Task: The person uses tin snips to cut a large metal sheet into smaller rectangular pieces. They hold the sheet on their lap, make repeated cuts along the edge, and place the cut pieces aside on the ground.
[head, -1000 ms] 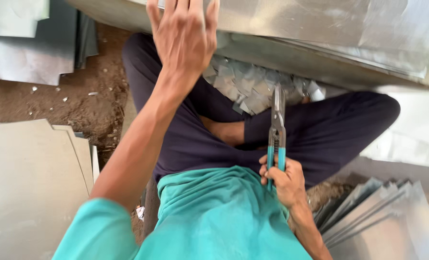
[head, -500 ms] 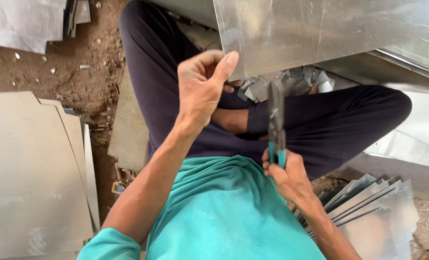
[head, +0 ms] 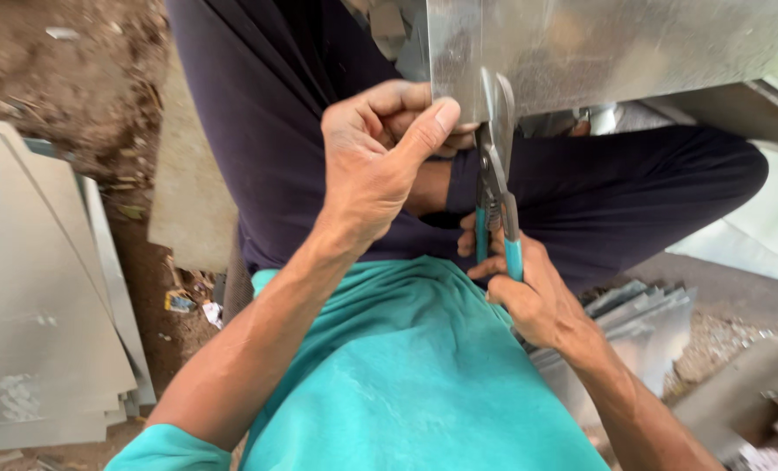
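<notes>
I've got the large shiny galvanised steel sheet (head: 616, 52) filling the upper right of the frame, its lower edge hanging over my crossed legs in dark navy trousers (head: 258, 139). My left hand (head: 376, 161), at centre, pinches the sheet's lower left corner: thumb laid flat on the near face, the other fingers curled in behind the edge. Just right of it, the grey metal tin snips with teal handles (head: 496, 187) stand upright, blades biting the sheet's bottom edge right beside my left thumb. My right hand (head: 528, 292), below centre, wraps the teal grips, fingers closed round them; I can't tell how far the handles are squeezed together. In the lower middle, my teal shirt (head: 406, 375). At the left edge lies a stack of flat grey metal sheets (head: 36, 296) on brown dirt ground (head: 66, 70); a fan of cut metal pieces (head: 642, 318) sits at lower right.
</notes>
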